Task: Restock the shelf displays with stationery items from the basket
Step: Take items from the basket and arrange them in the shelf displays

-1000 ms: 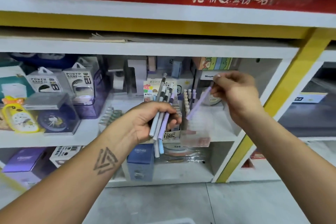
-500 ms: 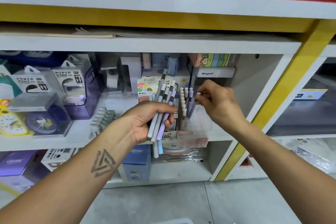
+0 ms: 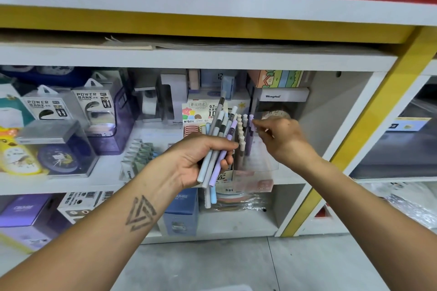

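Now left hand [image 3: 189, 160] grips pen bundle [image 3: 218, 139], tips tilted up-right.

Both bare forearms reach forward and upward from the near edge. The left forearm comes from the near left, its inner side turned up and marked with a triangular tattoo [image 3: 140, 213]. The left hand [image 3: 196, 160] sits at centre, palm facing right, fingers and thumb curled round a bundle it grips. The right forearm comes from the near right, wrist bent slightly. The right hand [image 3: 282, 142] lies just right of the left, back facing the camera, fingertips [image 3: 256, 123] pointing left and drawn together in a pinch.
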A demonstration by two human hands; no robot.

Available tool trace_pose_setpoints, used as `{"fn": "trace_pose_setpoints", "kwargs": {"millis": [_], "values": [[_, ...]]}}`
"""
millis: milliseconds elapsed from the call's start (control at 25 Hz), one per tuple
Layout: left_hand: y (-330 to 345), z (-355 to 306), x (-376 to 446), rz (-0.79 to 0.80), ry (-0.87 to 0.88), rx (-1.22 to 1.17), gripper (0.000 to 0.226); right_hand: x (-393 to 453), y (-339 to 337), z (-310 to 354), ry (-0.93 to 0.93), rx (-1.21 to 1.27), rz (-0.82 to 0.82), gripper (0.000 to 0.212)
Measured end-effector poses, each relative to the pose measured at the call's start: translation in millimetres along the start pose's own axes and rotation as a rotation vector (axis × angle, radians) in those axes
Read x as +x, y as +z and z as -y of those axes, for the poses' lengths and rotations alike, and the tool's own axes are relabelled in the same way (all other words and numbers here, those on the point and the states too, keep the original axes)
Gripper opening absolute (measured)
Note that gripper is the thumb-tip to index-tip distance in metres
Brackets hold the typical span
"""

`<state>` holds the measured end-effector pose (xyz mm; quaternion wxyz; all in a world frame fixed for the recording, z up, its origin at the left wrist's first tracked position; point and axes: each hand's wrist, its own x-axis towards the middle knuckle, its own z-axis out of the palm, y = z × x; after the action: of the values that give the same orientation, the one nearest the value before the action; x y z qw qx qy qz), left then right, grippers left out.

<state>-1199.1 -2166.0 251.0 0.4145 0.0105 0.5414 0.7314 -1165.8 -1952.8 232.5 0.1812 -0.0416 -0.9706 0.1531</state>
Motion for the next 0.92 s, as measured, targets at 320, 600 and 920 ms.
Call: {"fn": "trace_pose_setpoints", "kwargs": {"millis": [320, 600, 920], "values": [[3.6, 1.2, -2.0, 0.064, 0.005, 0.054, 0.012, -5.8, -23.2, 37.5, 0.308, 0.968, 0.021, 0.016], [3.8, 2.3, -0.7, 0.049, 0.032, 0.066, 0.006, -7.4, -22.5, 48.8, 0.443, 1.169, 0.122, 0.019], [-2.2, 1.7, -1.9, -0.051, 0.049, 0.039, 0.005, -0.1, -40.8, 5.3, 0.244, 0.762, -0.328, 0.012]]}}
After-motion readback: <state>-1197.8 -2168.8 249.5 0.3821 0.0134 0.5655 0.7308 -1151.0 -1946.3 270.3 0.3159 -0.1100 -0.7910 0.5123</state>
